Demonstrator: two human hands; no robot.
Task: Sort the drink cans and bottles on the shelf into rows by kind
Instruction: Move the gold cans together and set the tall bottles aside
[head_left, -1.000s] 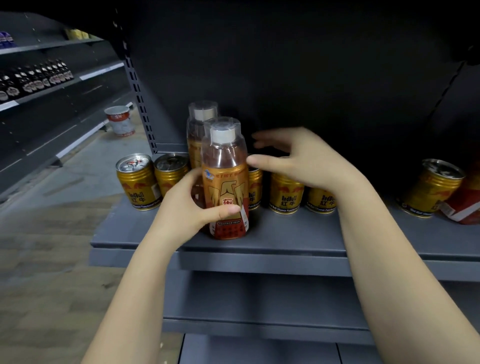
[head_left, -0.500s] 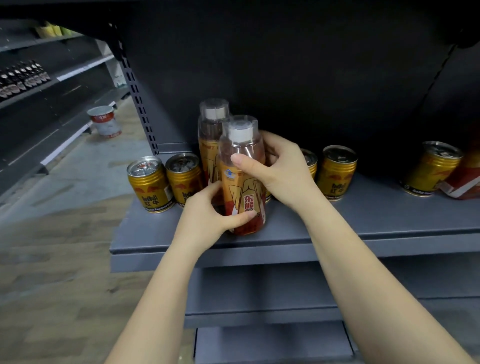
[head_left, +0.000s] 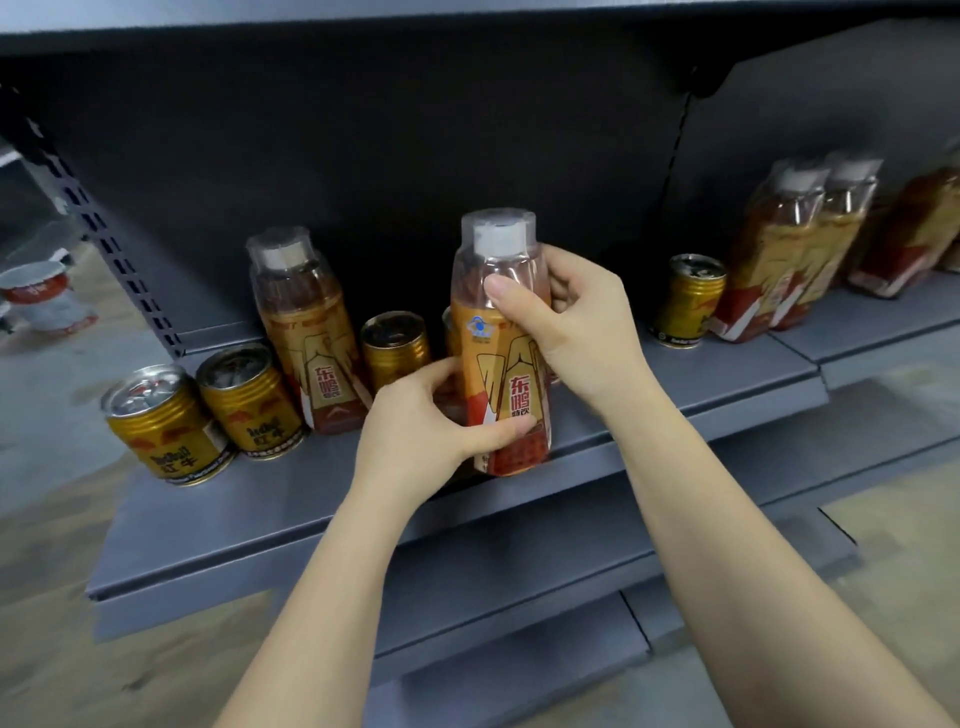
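Note:
I hold an orange-labelled drink bottle (head_left: 501, 343) with a white cap above the front of the grey shelf (head_left: 291, 499). My left hand (head_left: 421, 426) grips its lower part and my right hand (head_left: 576, 322) grips its upper part near the neck. A second bottle of the same kind (head_left: 306, 332) stands to the left. Two gold cans (head_left: 166, 426) (head_left: 252, 400) stand at the shelf's left end, a third gold can (head_left: 395, 348) sits behind my left hand, and another gold can (head_left: 688, 299) stands to the right. More bottles (head_left: 779, 249) stand on the adjoining shelf at right.
The dark back panel (head_left: 415, 156) closes the shelf behind the drinks. A perforated upright post (head_left: 98, 228) stands at left. A white and red tub (head_left: 41, 301) sits on the floor beyond it. A lower shelf (head_left: 519, 639) juts out beneath.
The bottle has come up off the shelf and moved right, away from its twin. My right hand has closed higher on it. The view has swung right, showing more bottles.

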